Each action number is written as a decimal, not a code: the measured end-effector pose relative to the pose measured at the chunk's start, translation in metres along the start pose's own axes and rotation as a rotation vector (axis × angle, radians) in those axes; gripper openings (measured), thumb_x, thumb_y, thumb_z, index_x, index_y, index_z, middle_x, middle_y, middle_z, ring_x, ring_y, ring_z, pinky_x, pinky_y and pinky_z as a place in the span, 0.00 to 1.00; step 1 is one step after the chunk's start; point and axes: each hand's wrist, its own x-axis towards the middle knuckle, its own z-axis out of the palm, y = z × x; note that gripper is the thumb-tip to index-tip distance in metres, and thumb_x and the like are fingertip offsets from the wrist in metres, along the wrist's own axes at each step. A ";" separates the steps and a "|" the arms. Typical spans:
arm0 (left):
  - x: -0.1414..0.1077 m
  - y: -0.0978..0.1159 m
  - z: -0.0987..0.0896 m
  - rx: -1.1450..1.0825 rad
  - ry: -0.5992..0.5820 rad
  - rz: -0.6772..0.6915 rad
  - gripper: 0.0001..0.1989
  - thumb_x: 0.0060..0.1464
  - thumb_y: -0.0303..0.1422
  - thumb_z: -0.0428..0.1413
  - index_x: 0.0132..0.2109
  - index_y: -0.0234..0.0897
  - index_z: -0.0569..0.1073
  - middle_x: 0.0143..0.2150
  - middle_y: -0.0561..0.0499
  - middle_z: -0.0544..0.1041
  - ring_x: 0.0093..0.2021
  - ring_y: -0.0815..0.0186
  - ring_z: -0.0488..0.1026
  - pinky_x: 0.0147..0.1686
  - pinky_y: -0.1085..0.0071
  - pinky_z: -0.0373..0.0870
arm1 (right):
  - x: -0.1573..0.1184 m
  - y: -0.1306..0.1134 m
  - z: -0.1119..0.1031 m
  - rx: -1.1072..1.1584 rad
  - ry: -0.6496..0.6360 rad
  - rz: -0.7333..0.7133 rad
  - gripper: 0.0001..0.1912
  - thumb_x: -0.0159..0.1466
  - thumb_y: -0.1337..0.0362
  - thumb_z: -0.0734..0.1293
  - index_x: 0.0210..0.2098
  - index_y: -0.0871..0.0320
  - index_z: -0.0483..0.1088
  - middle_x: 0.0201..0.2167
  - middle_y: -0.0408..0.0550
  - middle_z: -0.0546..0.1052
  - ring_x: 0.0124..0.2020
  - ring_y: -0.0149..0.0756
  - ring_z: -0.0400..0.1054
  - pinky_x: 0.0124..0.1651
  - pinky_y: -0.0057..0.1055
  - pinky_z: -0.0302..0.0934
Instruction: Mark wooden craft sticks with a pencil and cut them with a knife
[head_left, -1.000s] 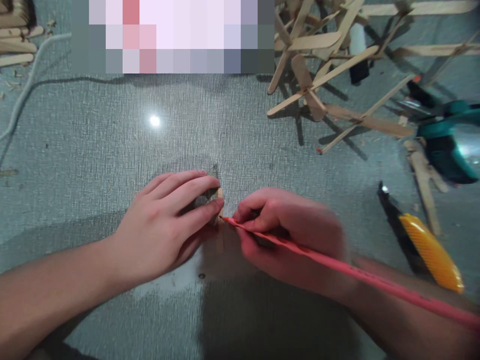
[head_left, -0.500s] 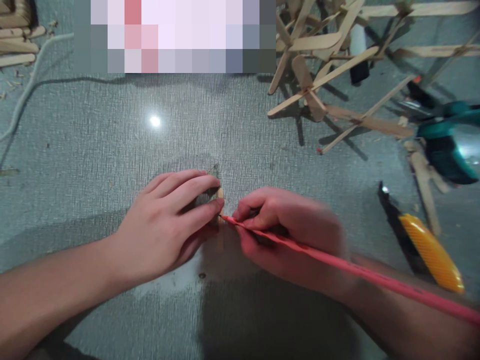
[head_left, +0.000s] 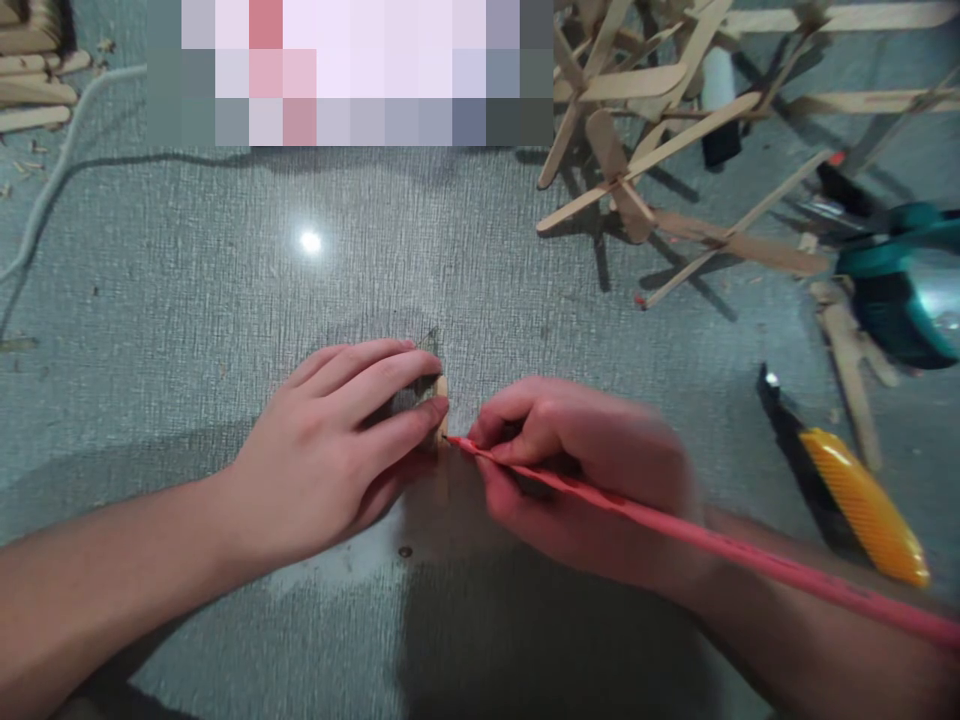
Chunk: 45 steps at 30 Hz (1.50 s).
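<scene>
Holding steady since before, the stick [head_left: 441,408] is pinned by the left hand [head_left: 341,450]; the pencil [head_left: 675,535], gripped by the right hand [head_left: 581,475], has barely shifted, so marking continues.

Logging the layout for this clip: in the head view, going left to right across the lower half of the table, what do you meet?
left hand → small wooden stick piece pinned under its fingers → right hand holding a red pencil → yellow-handled utility knife.
</scene>
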 end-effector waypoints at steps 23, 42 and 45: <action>0.003 0.001 -0.002 0.050 -0.018 0.039 0.12 0.65 0.31 0.56 0.54 0.36 0.76 0.61 0.40 0.77 0.65 0.48 0.71 0.58 0.51 0.74 | 0.001 0.000 0.003 -0.029 0.023 0.016 0.15 0.62 0.76 0.70 0.32 0.50 0.64 0.32 0.40 0.80 0.29 0.33 0.75 0.31 0.33 0.70; 0.003 0.001 -0.001 0.029 -0.020 0.037 0.12 0.66 0.31 0.56 0.54 0.33 0.77 0.61 0.38 0.76 0.65 0.47 0.71 0.58 0.49 0.73 | 0.002 0.001 0.001 0.050 -0.011 0.031 0.14 0.62 0.76 0.70 0.30 0.52 0.63 0.32 0.39 0.79 0.31 0.29 0.74 0.33 0.28 0.69; 0.003 0.002 -0.001 0.036 -0.024 0.031 0.12 0.66 0.32 0.56 0.54 0.34 0.77 0.62 0.39 0.76 0.65 0.47 0.71 0.58 0.49 0.73 | 0.002 0.002 0.000 0.067 -0.046 0.027 0.14 0.62 0.75 0.69 0.29 0.52 0.62 0.31 0.40 0.79 0.30 0.30 0.74 0.32 0.28 0.67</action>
